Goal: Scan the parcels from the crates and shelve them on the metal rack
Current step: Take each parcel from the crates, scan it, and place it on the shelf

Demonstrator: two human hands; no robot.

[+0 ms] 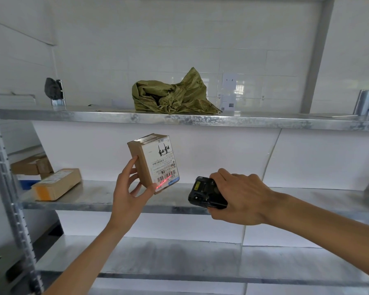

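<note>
Left hand grips an upright parcel between thumb and curled fingers before the rack; right hand clasps a scanner, red beam on the barcode.

both forearms bare, left hand and right hand ungloved, no sleeves

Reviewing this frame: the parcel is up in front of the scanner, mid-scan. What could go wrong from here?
1. The red scan line falls at the lower corner of the label, partly on the left hand, so the barcode may not read.
2. The small box is only pinched between fingers and thumb, tilted in the air in front of the middle shelf; it might slip.
3. The right hand grips the scanner, so it probably cannot help catch the box.
</note>
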